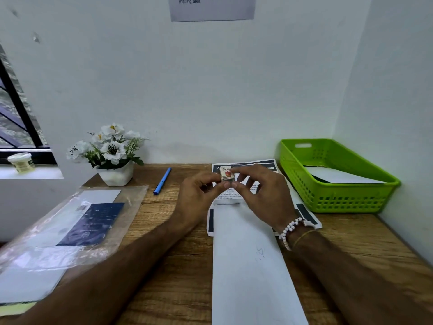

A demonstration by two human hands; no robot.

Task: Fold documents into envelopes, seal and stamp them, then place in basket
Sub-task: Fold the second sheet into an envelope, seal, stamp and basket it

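The left hand (199, 195) and the right hand (262, 195) are holding a small rectangular picture stamp (227, 175) between them above the wooden worktop (182, 277). Each grip is pinching one edge of it with thumb and fingertips. A long white paper envelope (248, 266) is lying at 6 o'clock from the stamp, overlapping a printed white sheet (243, 166). The green perforated plastic basket (339, 200) is sitting at 3 o'clock, containing a second white envelope (339, 177).

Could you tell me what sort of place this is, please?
Probably a small office mailing desk: a wall notice reading "mailing area", a white envelope on the desk, and a green basket.
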